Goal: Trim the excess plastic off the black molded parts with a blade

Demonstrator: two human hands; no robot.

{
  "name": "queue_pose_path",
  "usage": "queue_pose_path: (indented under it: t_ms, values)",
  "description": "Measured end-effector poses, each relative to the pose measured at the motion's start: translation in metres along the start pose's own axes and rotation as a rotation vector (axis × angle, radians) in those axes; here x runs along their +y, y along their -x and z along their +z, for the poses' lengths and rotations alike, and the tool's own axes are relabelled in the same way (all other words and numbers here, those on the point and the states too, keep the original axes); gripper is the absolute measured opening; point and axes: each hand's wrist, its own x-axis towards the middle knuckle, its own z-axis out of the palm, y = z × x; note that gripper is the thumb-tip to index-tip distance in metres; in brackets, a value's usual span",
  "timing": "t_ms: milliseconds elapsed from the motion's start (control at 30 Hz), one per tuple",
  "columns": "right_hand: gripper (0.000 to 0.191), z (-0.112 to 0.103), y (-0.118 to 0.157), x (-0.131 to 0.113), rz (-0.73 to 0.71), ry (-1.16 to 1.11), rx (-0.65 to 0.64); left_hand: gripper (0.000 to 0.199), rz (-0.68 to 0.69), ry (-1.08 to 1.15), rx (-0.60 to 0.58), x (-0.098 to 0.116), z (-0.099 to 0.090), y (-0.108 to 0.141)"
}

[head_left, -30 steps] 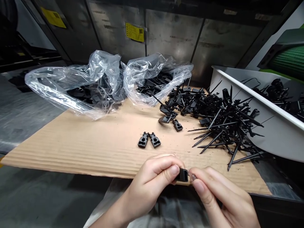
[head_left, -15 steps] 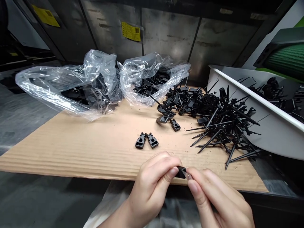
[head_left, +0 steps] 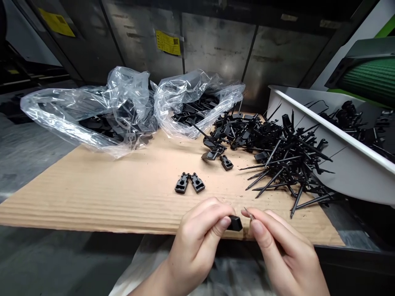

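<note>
1. At far left, a clear plastic bag (head_left: 61,109) of black parts sits on the back of a corrugated cardboard sheet (head_left: 92,197).
2. Beside it, you have a second clear plastic bag (head_left: 197,102), also holding black parts.
3. In front of the bags, two black plastic clips (head_left: 182,183) lie side by side on the cardboard, nearly touching. A third black plastic clip (head_left: 226,163) lies farther back and to the right.
4. Your left hand (head_left: 197,236) is over the cardboard's front edge. Its thumb and curled fingers pinch a small black plastic block (head_left: 235,223), which sticks out to the right.
5. Your right hand (head_left: 280,250) is just beside the block. Its thumb and forefinger press together, pinching a thin pointed pin (head_left: 248,213), which stands just apart from the block.
6. Farther back, a heap of black spiked plastic parts (head_left: 285,160) covers the cardboard's right side.
7. At far right, a tilted white tub (head_left: 339,135) holds more black parts.
</note>
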Motion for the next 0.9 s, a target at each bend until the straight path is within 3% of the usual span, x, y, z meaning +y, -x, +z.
queue_pose_path:
  t_ms: [133, 333, 500, 633, 767, 900]
  values:
    - [0.033, 0.002, 0.000, -0.007, -0.015, -0.001, 0.006, 0.016, -0.045, -0.057, -0.020, 0.001, 0.000, 0.000]
    - [0.030, 0.014, -0.002, -0.003, -0.338, 0.238, 0.057, 0.021, -0.056, -0.157, 0.004, 0.005, 0.004, -0.002]
    - [0.015, 0.016, 0.005, 0.001, -0.285, 0.232, 0.141, 0.018, -0.052, -0.172, 0.025, 0.002, 0.010, 0.000]
    - [0.010, 0.005, 0.009, 0.003, -0.243, 0.158, 0.108, 0.011, -0.188, 0.000, -0.017, 0.000, 0.008, 0.003]
    - [0.007, -0.007, 0.008, 0.005, -0.111, 0.078, 0.028, 0.010, -0.337, 0.212, -0.072, 0.000, 0.002, 0.004]
    - [0.010, -0.010, 0.007, 0.004, 0.039, 0.028, 0.016, 0.018, -0.326, 0.162, -0.075, 0.002, -0.004, 0.002]
